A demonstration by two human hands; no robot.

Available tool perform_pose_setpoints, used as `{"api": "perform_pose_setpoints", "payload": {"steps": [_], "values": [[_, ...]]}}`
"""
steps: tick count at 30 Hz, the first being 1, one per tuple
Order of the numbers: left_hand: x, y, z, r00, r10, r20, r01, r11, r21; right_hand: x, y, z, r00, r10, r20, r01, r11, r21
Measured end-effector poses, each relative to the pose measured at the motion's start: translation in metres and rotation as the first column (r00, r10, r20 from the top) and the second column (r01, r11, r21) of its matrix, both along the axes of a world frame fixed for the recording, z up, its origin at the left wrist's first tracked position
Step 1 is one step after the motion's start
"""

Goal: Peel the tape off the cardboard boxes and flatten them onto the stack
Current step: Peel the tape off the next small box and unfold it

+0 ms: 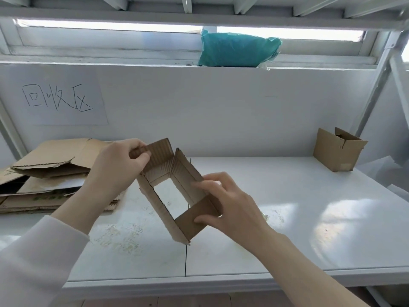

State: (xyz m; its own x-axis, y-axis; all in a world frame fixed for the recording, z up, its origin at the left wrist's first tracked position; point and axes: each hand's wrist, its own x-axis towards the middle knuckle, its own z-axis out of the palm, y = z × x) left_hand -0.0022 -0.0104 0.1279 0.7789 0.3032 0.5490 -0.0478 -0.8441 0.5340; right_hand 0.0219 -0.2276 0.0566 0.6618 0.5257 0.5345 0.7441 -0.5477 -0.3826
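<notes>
Two boxes left: open box [153, 201], left hand [119, 161] pinching its flap, right hand [228, 207] gripping its side, and far box [335, 152]. Several lie flat on the stack [44, 171].

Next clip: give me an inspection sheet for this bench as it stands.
Surface: white table, scuffed and stained, with a seam down the middle.
Job's things: small cardboard box, open at both ends, held in both hands; stack of flattened cardboard at left; second box with open flaps at right rear.
Clutter: crumpled white sheet at the right edge.
Grippers: left hand pinches the box's upper flap; right hand grips its lower right side.
Cables: nothing seen.
Surroundings: handwritten paper sign on the wall; teal bag on the ledge; white metal frame.
</notes>
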Motion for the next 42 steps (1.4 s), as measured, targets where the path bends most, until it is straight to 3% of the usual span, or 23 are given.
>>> {"api": "perform_pose_setpoints", "payload": {"steps": [3,5,8,11,15,18,21,24,27,30,32,35,42], "values": [[-0.003,0.005,-0.001,1.000,0.004,-0.012,-0.004,1.000,-0.019,-0.002,0.011,0.000,0.997,0.071,0.017,-0.070,0.993,-0.092],[-0.006,0.011,-0.002,1.000,0.009,-0.007,-0.009,0.999,-0.043,0.000,0.016,-0.003,0.994,0.107,-0.019,-0.108,0.993,-0.053],[-0.010,0.032,-0.008,0.995,-0.101,0.009,0.100,0.963,-0.252,0.003,0.018,-0.006,0.981,0.158,-0.113,-0.134,0.972,0.195],[-0.016,0.044,-0.017,0.963,-0.269,0.021,0.252,0.869,-0.427,0.005,0.020,-0.006,0.962,0.065,-0.266,0.084,0.853,0.515],[-0.006,0.056,-0.057,0.989,-0.141,-0.043,0.109,0.892,-0.438,0.012,0.035,-0.019,0.898,0.063,-0.435,0.220,0.793,0.569],[0.003,0.060,-0.094,0.993,0.003,-0.117,-0.058,0.882,-0.467,0.013,0.048,-0.048,0.751,0.140,-0.646,0.252,0.843,0.476],[0.009,0.056,-0.132,0.976,0.074,-0.206,-0.162,0.877,-0.452,0.015,0.061,-0.083,0.687,0.017,-0.727,0.318,0.892,0.322],[0.016,0.050,-0.172,0.926,0.114,-0.360,-0.187,0.967,-0.174,0.021,0.073,-0.109,0.672,-0.125,-0.730,0.409,0.884,0.225],[0.018,0.043,-0.201,0.835,0.063,-0.547,0.021,0.989,0.146,0.027,0.081,-0.116,0.717,-0.289,-0.634,0.422,0.904,0.065],[0.022,0.041,-0.209,0.827,0.109,-0.552,0.040,0.967,0.252,0.024,0.088,-0.125,0.833,-0.479,-0.278,0.420,0.874,-0.245],[0.025,0.042,-0.208,0.816,0.125,-0.564,0.038,0.962,0.269,0.019,0.095,-0.135,0.890,-0.428,-0.156,0.362,0.872,-0.329],[0.028,0.043,-0.209,0.793,0.110,-0.599,0.060,0.965,0.257,0.012,0.100,-0.146,0.907,-0.378,-0.186,0.255,0.844,-0.472],[0.035,0.051,-0.205,0.763,0.097,-0.639,0.074,0.969,0.235,-0.004,0.086,-0.137,0.920,-0.341,-0.195,0.189,0.820,-0.540]]}}
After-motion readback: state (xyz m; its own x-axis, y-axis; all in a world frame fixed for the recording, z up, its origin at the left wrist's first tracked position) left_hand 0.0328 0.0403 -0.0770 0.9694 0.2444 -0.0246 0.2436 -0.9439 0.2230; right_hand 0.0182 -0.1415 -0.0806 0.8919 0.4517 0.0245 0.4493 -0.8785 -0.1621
